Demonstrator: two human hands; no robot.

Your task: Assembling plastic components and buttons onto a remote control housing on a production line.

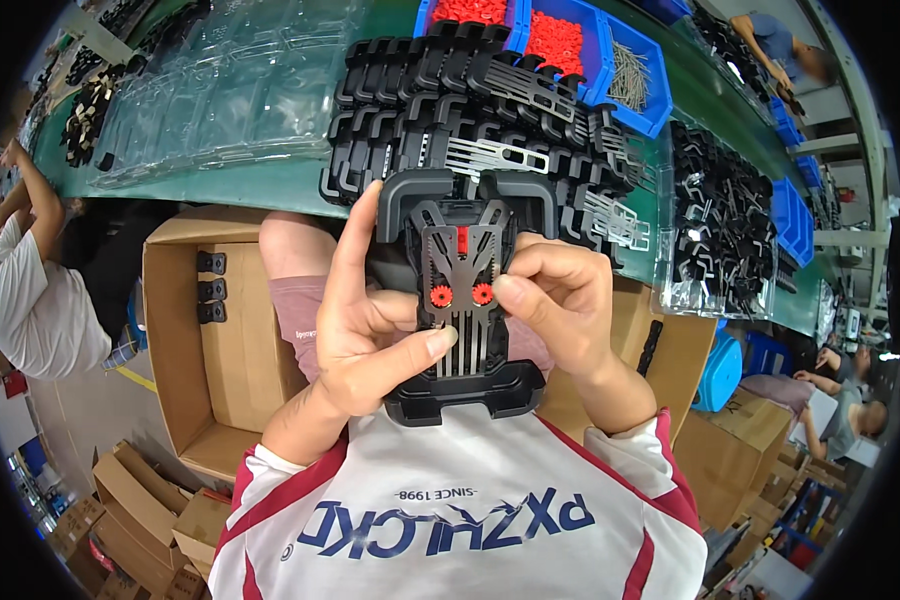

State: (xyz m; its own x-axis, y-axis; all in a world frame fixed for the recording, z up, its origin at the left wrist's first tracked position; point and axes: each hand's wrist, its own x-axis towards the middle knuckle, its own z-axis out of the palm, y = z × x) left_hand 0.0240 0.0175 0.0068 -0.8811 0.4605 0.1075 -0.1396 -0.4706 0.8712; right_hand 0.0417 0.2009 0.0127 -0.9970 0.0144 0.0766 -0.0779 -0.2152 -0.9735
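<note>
In front of my chest is a black plastic clamp bracket (515, 240), shaped like a phone holder, with a slotted metal plate (460, 260) on its face. Two small red gears sit on the plate side by side, a left gear (440, 296) and a right gear (482, 294), below a short red piece (462, 240). My left hand (355, 340) grips the bracket's left side, thumb on the lower plate and forefinger stretched up along the edge. Thumb and forefinger of my right hand (565, 300) pinch at the right gear's outer edge; their contact is partly hidden.
Rows of similar black brackets (400, 130) cover the green bench (310, 190). Behind them stand blue bins (595, 60) of red parts and metal pins. Clear trays (230, 100) lie left; a tray of black parts (720, 220) lies right. Cardboard boxes (185, 350) flank my legs. Other people work nearby.
</note>
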